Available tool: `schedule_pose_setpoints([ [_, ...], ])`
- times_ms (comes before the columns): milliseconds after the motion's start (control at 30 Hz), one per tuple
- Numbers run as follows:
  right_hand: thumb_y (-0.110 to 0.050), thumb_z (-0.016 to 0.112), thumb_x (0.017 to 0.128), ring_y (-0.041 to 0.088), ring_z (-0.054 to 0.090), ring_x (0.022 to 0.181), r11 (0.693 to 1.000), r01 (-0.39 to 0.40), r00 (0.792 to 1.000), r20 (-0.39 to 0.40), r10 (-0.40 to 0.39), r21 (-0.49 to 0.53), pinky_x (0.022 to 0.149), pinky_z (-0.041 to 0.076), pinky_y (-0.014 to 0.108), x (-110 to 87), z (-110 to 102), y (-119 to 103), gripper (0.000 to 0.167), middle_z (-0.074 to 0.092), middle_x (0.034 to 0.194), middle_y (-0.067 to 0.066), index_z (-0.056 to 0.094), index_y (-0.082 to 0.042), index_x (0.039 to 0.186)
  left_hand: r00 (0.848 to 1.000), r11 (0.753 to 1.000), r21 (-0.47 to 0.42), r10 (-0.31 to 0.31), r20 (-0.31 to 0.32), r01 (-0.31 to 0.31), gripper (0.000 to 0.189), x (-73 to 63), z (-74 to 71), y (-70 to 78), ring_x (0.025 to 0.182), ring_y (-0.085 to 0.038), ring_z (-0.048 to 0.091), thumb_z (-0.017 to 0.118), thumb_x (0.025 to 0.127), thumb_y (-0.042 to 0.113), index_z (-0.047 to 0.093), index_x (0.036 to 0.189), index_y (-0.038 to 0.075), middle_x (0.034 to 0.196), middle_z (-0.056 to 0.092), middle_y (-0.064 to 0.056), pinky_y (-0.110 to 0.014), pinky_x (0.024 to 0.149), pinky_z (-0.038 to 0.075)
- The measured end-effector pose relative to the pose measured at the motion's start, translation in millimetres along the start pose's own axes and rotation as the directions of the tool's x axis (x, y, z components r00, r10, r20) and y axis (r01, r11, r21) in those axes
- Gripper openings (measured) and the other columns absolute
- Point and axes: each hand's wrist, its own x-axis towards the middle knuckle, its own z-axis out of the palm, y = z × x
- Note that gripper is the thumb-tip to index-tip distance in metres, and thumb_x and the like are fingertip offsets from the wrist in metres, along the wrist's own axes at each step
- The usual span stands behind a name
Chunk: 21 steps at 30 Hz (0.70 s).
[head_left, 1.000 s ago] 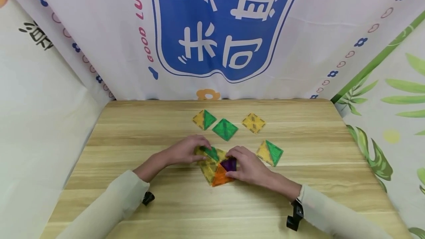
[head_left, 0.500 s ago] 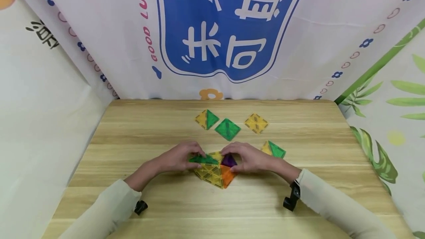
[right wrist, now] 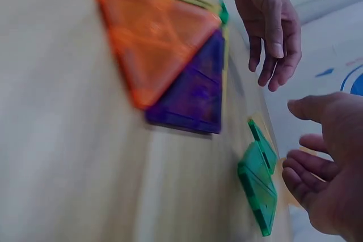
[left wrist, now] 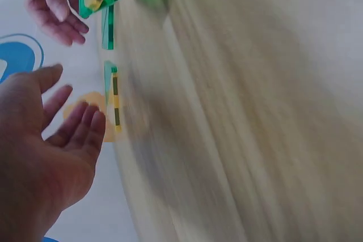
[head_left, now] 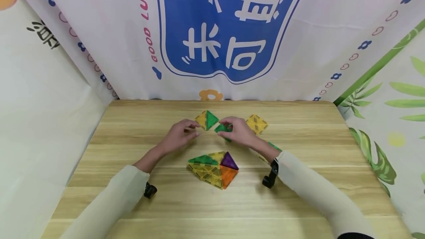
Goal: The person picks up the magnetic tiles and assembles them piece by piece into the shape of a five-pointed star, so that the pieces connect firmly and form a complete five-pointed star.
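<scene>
A multicoloured model of translucent magnetic tiles rests on the table, yellow and green at the left. A purple triangle and an orange triangle form its right side. Beyond it, my left hand hovers by a flat yellow-and-green tile pair, fingers loosely bent and holding nothing. My right hand is above a green tile pair, partly covering it in the head view. A gap shows between that hand's fingers and the green tiles in the right wrist view.
A yellow tile pair lies at the back right. Another yellow-and-green pair is mostly hidden under the right forearm. The wooden table ends at a printed cloth backdrop, with cloth walls at both sides.
Both hands have let go of the tile model and moved away toward the back of the table. The model stays, its green and purple tiles now uncovered.
</scene>
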Motion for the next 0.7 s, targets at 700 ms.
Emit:
schedule_pose_setpoints([
  [700, -0.031, 0.092, 0.084, 0.029, 0.071, 0.113, 0.975, -0.157, 0.984, -0.103, 0.142, -0.156, 0.094, 0.060, 0.043, 59.8, 28.0, 1.4, 0.067, 0.073, 0.128, 0.017, 0.068, 0.000, 0.137, 0.978, 0.966, 0.155, -0.208, -0.018, 0.209, 0.053, 39.7, 3.6, -16.6, 0.147, -0.042, 0.046, 0.063, 0.106, 0.014, 0.049, 0.152, -0.008, 0.155, 0.052, -0.026, -0.055, 0.123, 0.036],
])
